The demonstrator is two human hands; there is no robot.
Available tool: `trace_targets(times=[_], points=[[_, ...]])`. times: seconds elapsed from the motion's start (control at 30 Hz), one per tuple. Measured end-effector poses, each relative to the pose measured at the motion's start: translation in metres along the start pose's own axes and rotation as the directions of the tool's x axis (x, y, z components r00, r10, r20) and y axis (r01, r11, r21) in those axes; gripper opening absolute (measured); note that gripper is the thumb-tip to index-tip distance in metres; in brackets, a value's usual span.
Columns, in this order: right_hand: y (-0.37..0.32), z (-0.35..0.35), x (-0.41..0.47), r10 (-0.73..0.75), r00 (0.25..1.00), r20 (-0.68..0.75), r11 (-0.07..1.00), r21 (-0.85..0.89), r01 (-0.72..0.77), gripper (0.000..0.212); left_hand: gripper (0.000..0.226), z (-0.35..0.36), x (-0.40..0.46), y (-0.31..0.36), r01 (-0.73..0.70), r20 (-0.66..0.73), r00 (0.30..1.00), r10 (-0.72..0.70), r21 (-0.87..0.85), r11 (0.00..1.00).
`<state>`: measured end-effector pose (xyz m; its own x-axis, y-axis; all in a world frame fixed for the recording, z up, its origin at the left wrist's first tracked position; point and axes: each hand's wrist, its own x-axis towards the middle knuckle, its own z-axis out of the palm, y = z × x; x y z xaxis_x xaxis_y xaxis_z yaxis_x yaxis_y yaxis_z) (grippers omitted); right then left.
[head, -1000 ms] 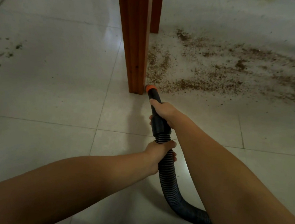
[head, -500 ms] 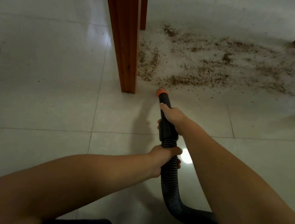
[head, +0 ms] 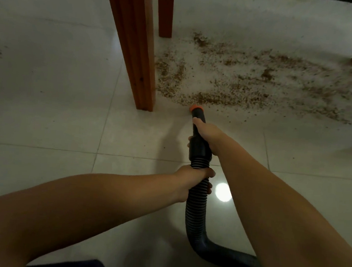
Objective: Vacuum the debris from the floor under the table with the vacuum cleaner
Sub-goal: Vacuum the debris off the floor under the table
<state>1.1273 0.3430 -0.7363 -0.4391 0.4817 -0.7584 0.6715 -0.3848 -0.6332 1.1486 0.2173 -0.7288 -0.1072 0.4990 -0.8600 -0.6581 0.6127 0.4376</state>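
Head view: both arms outstretched, right hand [head: 207,133] fingers wrapped round nozzle [head: 198,131], left hand [head: 190,179] fingers gripping hose [head: 196,210]

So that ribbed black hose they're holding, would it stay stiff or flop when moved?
The hose probably flexes: it curves sideways along the floor behind the arms. Its ribbing likely gives the left hand decent grip. The smooth nozzle, held by the right hand, looks rigid.
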Motion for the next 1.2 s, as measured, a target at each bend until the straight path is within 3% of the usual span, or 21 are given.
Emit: trace_targets(times=[0.13,0.37,0.8,1.2], points=[[-0.004,-0.002,0.009,0.014,0.996,0.089,0.995,-0.1,-0.005,0.045,0.011,0.009,-0.001,0.005,0.014,-0.049,0.999,-0.015,-0.009,1.0],[-0.012,-0.034,0.015,0.056,0.991,0.122,0.996,-0.072,-0.048,0.042,0.01,0.042,-0.008,0.028,0.053,-0.071,0.996,-0.048,0.062,0.997],[-0.031,0.012,0.034,0.053,0.979,0.194,0.991,-0.127,-0.028,0.046,0.013,0.003,0.007,0.032,0.057,-0.096,0.993,-0.067,-0.098,0.994],[0.012,-0.027,0.019,0.04,0.998,-0.053,0.998,0.041,-0.038,0.046,0.007,0.012,0.008,0.019,0.096,0.07,0.991,-0.112,0.195,0.976]])
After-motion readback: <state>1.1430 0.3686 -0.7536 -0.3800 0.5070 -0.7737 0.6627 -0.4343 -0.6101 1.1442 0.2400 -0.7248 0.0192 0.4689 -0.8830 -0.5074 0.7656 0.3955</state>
